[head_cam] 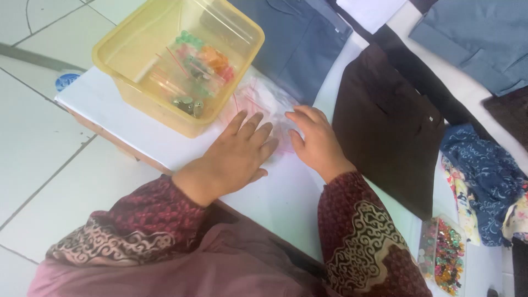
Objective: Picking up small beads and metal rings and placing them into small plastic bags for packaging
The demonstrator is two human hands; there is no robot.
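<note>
Sleeves (165,214) fill the lower frame. Left hand (234,159) and right hand (316,140) lie flat, fingers spread, on a clear bag (264,102) at centre. Yellow tub (132,60) stands upper left on the desk (110,110).

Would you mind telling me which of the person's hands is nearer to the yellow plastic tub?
Left. The left hand lies flat just below the yellow tub, fingertips near its front corner. The right hand rests farther to the tub's right, on a clear plastic bag.

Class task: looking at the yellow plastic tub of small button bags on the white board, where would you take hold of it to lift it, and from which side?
Take the yellow tub by its flared rim, one grip on each of two opposite sides, from above. The rim juts outward all round and the top is open. The near rim is free; both hands, left hand and right hand, lie flat beside it.
</note>
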